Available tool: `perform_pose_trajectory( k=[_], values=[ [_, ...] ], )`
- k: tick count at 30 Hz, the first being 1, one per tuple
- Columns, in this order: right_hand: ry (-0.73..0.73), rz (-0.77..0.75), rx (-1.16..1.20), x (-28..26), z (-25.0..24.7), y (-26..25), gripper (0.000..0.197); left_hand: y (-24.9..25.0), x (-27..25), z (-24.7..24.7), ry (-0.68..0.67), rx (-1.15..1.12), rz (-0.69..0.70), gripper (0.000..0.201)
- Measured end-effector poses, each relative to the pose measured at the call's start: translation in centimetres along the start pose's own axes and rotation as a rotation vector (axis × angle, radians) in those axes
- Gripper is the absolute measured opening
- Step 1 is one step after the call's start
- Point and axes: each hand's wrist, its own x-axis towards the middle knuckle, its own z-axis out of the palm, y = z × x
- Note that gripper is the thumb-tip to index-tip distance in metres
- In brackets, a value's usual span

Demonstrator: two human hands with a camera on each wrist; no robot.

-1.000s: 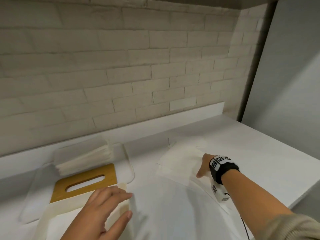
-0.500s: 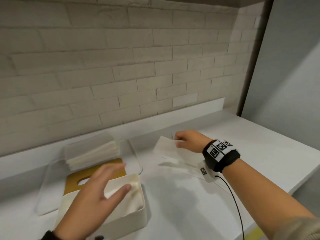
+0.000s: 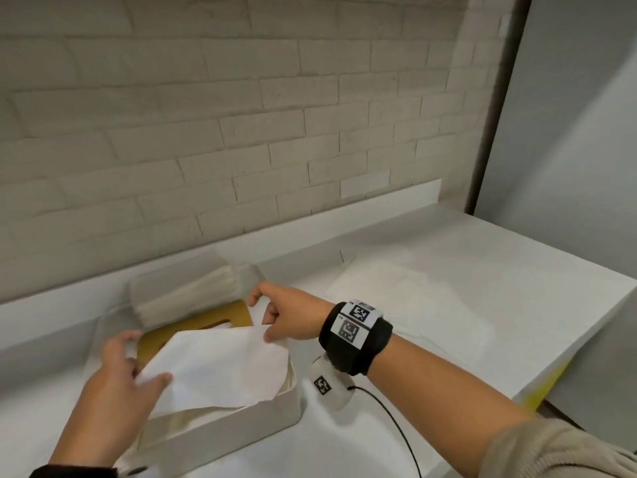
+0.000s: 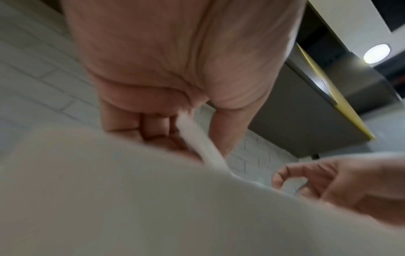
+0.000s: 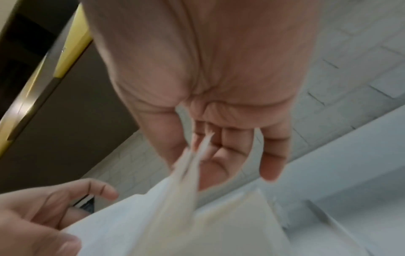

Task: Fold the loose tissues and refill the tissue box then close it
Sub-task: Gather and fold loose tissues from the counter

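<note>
we hold one tissue over the open tissue box: our left hand pinches its near corner, our right hand its far edge; bare counter lies rightward.

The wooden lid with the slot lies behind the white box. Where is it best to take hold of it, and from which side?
Probably by its right end, coming from the right with the right hand. The wooden lid lies flat; its front is hidden under the tissue and the tissue stack sits close behind, so that end looks freest.
</note>
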Motion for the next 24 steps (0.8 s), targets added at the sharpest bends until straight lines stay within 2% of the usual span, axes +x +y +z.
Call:
perform_pose_trajectory(
  k=[2,4,7,9,10,11,13,14,16,17,20,22,23,24],
  values=[
    [0.069,0.008,-0.004,0.2,1.7,0.6,0.044,-0.6,-0.5,0.8,-0.045,0.107,-0.053,0.061],
    [0.104,0.001,-0.100,0.7,3.3,0.7,0.036,-0.9,-0.9,1.4,-0.044,0.245,-0.043,0.057],
    [0.114,-0.061,-0.315,1.2,4.8,0.8,0.034,0.2,-1.3,1.7,-0.123,0.628,0.024,0.047],
    [0.182,-0.070,-0.309,0.9,4.3,1.4,0.031,0.6,-1.2,2.0,-0.144,0.794,0.032,0.046],
    [0.264,-0.049,-0.267,0.7,3.5,2.3,0.026,0.6,-1.2,1.9,-0.178,0.861,0.006,0.051],
    [0.371,-0.006,-0.195,0.5,2.2,3.5,0.021,0.6,-1.1,1.8,-0.206,0.895,-0.022,0.053],
    [0.565,0.180,-0.107,-0.2,-1.5,7.1,0.020,0.2,-0.9,1.7,-0.224,0.932,-0.005,0.036],
    [0.579,0.347,-0.136,-0.8,-3.6,9.4,0.024,0.2,-0.8,1.6,-0.248,0.918,0.021,0.029],
    [0.468,0.696,-0.248,-3.3,-7.4,13.9,0.033,0.1,-0.5,2.0,-0.346,0.856,0.112,0.036],
    [0.414,0.815,-0.296,-4.9,-8.8,16.1,0.034,0.2,-0.4,2.4,-0.419,0.798,0.139,0.042],
    [0.387,0.969,-0.304,-8.7,-10.6,19.5,0.034,0.2,-0.4,2.9,-0.591,0.677,0.134,0.066],
    [0.418,0.977,-0.199,-9.3,-10.2,19.7,0.046,-0.1,-0.1,3.2,-0.561,0.664,0.176,0.093],
    [0.421,0.975,-0.184,-9.0,-9.7,19.6,0.051,-0.1,0.0,3.3,-0.554,0.667,0.166,0.091],
    [0.401,0.973,-0.193,-8.5,-9.3,19.4,0.056,0.3,0.0,3.2,-0.554,0.666,0.146,0.076]
  ],
)
